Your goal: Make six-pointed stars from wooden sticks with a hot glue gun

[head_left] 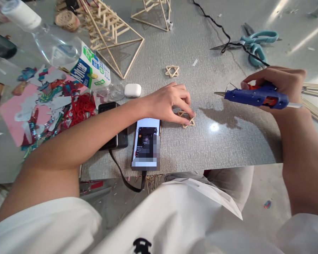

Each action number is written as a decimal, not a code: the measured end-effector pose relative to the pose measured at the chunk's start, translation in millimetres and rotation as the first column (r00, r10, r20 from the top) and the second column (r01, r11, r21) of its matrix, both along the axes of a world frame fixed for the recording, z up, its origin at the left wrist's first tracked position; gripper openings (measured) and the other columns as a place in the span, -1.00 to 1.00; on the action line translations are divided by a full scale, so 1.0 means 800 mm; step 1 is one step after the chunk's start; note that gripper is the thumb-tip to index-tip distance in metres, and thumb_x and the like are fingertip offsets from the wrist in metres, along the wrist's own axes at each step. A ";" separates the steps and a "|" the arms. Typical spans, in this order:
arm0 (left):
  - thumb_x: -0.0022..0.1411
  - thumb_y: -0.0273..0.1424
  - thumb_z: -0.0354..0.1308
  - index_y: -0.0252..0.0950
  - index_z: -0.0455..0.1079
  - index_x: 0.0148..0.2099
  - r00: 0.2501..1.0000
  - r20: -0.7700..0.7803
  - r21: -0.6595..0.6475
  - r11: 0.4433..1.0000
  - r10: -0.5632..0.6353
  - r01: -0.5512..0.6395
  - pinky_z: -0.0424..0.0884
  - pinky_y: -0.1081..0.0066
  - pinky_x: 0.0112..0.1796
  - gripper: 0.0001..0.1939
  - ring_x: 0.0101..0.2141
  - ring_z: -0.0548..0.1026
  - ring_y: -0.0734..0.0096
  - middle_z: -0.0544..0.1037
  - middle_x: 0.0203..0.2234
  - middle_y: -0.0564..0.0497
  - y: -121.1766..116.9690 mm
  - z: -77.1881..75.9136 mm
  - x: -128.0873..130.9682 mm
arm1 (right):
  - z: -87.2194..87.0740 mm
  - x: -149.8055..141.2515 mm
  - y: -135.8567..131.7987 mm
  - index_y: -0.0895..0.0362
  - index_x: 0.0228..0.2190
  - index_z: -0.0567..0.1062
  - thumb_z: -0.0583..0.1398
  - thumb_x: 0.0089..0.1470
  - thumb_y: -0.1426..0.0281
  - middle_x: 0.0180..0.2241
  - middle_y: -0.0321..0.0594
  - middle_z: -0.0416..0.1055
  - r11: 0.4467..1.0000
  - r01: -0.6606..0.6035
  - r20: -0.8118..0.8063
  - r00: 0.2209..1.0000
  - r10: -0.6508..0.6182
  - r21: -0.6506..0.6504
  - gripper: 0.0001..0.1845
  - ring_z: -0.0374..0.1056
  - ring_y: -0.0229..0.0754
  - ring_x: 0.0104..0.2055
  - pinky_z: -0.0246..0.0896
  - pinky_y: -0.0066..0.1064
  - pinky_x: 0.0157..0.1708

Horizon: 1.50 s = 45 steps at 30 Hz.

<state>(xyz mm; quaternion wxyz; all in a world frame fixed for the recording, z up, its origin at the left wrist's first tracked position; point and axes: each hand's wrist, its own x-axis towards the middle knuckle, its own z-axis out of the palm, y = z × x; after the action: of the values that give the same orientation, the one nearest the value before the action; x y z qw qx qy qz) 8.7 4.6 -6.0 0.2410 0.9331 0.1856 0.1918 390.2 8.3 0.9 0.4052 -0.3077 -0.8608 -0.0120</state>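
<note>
Blue glue gun [255, 97] in the right hand [287, 84] — left fingers [188, 110] pinching a stick star [192, 121] beside the phone [146, 144].

Shiny grey textured table [228, 148]

**Room to the right, crowding to the left**

From the first star [192, 122] at my left hand's [175, 102] fingertips, I could pass rightward over bare tabletop [198, 150] until the glue gun [254, 97] in my right hand [287, 84], its nozzle pointing back into that gap. Just beyond my left grip lies the second star [172, 74]. Left of it stand the white case [133, 90] and bottle [92, 70]; nearer me, the phone [145, 144] and power bank [120, 135] crowd my wrist. Beyond the glue gun, scissors [266, 33] and cord [205, 15] obstruct.
</note>
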 end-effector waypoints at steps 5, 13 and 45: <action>0.35 -0.01 0.56 0.10 0.81 -0.01 0.999 -0.044 -0.033 0.999 0.018 -0.019 0.26 0.13 0.04 -0.76 -0.19 0.53 0.23 0.70 -0.19 -0.01 -0.002 0.004 0.002 | -0.002 0.001 0.003 0.04 -0.29 0.70 0.45 0.25 0.31 -0.52 -0.37 0.45 1.000 -0.022 -0.020 1.000 0.023 0.011 -0.91 0.32 -0.33 -0.53 0.17 -0.38 -0.49; 0.35 0.00 0.52 0.10 0.82 -0.01 0.996 -0.079 -0.071 0.997 0.038 -0.044 0.31 0.11 0.09 -0.75 -0.16 0.52 0.21 0.69 -0.17 -0.05 -0.005 0.003 0.004 | -0.002 0.000 0.002 0.02 -0.30 0.70 0.44 0.24 0.28 -0.53 -0.36 0.44 1.000 0.003 -0.040 0.999 -0.004 -0.009 -0.90 0.34 -0.29 -0.53 0.25 -0.35 -0.46; 0.29 -0.05 0.45 -0.21 0.02 0.70 0.964 -0.255 -0.099 0.990 0.072 -0.100 0.15 -0.05 0.49 0.13 0.36 0.34 -0.19 0.45 0.36 -0.29 -0.013 0.025 -0.018 | -0.002 -0.001 0.000 0.04 -0.39 0.66 0.42 0.19 0.17 -0.56 -0.36 0.41 0.998 0.058 -0.139 0.988 -0.060 -0.015 -0.77 0.23 -0.33 -0.58 0.18 -0.34 -0.48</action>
<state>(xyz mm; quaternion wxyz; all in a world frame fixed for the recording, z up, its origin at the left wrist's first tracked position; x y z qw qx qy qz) -5.4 -5.5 14.1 0.2586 0.9261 0.2652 0.0721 389.5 8.7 -0.7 0.4623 -0.3352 -0.8209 0.0021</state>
